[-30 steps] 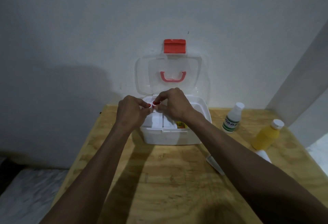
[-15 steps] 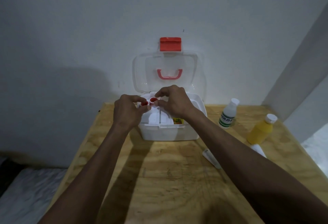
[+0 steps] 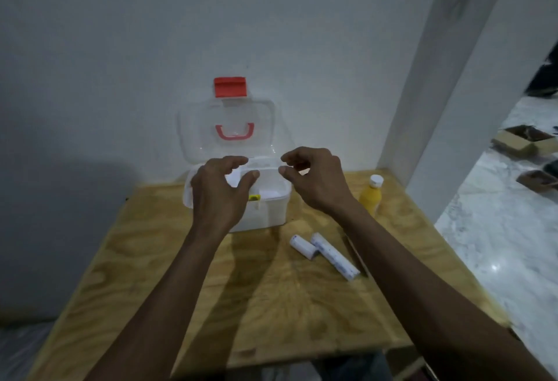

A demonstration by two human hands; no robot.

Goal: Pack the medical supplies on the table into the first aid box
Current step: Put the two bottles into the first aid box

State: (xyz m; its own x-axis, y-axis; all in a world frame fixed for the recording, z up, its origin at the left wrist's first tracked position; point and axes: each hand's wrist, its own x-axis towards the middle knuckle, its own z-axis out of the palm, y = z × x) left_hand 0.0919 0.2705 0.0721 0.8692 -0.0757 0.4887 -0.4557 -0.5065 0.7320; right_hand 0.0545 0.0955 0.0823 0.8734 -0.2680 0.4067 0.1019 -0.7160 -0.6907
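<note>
A white first aid box [image 3: 271, 211] stands open at the back of the wooden table [image 3: 271, 305], its clear lid [image 3: 196, 136] with a red handle and red latch leaning on the wall. My left hand [image 3: 219, 193] hovers over the box's left part, fingers loosely curled and empty. My right hand [image 3: 317, 181] hovers at the box's right rim, also empty. Two white bandage rolls [image 3: 324, 252] lie on the table in front of the box to the right. A yellow bottle [image 3: 370, 197] with a white cap stands at the right.
A thin dark object [image 3: 356, 255] lies beside the rolls, under my right forearm. A white pillar [image 3: 453, 78] rises at the table's right back corner. Cardboard boxes [image 3: 525, 143] sit on the marble floor to the right. The wall is right behind the box.
Both hands have let go of the small red-and-white items they held over the box and now hover apart, empty. The camera has shifted, showing the bandage rolls; the white bottle is hidden.
</note>
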